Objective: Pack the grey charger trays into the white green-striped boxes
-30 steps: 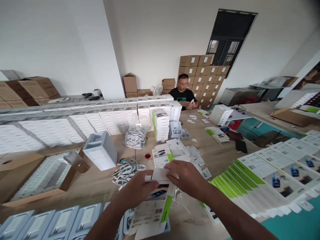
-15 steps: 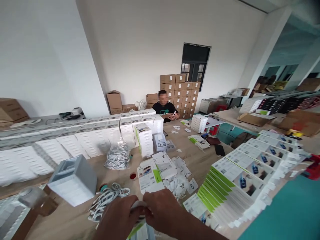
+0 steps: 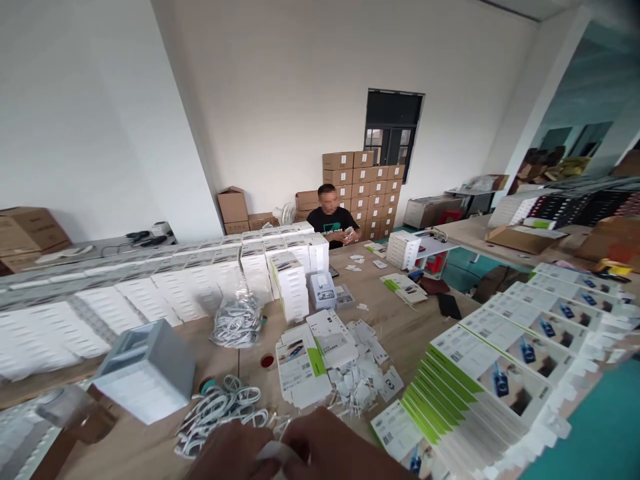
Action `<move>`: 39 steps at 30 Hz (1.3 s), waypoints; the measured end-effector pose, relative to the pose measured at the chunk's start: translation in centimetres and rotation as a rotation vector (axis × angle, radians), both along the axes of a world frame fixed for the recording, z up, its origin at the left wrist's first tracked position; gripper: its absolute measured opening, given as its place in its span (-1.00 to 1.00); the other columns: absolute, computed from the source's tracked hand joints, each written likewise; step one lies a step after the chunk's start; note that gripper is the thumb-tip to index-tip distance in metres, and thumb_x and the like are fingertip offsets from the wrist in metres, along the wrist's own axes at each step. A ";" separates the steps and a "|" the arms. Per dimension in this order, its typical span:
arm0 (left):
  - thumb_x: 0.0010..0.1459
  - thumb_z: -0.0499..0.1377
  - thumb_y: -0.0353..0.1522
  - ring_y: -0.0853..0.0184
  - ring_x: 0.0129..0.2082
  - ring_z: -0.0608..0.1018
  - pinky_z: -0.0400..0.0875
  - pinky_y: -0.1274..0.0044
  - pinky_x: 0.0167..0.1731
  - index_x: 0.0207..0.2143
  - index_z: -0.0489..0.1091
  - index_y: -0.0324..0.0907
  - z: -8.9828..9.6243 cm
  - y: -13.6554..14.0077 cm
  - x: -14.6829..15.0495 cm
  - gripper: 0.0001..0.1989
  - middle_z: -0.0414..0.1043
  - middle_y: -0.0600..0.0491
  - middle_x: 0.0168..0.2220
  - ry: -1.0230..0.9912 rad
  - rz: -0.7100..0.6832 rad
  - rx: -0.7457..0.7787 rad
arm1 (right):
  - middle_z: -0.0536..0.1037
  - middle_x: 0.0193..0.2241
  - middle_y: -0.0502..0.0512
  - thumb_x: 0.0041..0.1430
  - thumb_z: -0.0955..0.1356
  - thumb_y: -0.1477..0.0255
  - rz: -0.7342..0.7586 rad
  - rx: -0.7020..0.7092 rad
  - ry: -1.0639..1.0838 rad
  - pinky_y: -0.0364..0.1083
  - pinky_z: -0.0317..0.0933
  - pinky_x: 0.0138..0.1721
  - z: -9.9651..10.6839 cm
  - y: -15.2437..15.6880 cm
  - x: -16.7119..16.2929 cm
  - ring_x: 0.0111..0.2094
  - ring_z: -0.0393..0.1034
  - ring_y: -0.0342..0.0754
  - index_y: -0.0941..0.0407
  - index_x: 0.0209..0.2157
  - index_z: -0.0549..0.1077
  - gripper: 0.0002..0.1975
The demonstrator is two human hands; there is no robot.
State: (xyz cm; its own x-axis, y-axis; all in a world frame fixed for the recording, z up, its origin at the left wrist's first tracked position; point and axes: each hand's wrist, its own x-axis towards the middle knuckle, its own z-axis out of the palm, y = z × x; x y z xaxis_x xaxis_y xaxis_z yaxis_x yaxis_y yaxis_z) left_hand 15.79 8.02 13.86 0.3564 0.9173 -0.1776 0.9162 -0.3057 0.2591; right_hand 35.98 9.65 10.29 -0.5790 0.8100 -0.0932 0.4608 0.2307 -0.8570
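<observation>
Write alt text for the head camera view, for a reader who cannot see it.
At the bottom edge, the left hand and right hand pinch a small white piece together over a wooden table. White cables, flat cartons and rows of white boxes cover it. A seated person works at the far end.

2 hands (image 3: 280,453), 1 co-worker (image 3: 333,217)
</observation>
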 end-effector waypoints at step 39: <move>-0.08 0.34 -0.06 0.08 -0.38 0.62 0.54 0.39 -0.42 -0.17 0.54 -0.22 -6.8 0.3 -8.3 -0.51 0.63 -0.01 -0.37 -1.202 1.004 -0.321 | 0.63 -0.43 0.01 0.09 0.35 0.38 -0.486 -0.067 -0.170 -0.19 0.23 -0.32 -19.6 3.5 5.3 -0.37 0.49 -0.09 0.09 -0.37 0.59 -0.84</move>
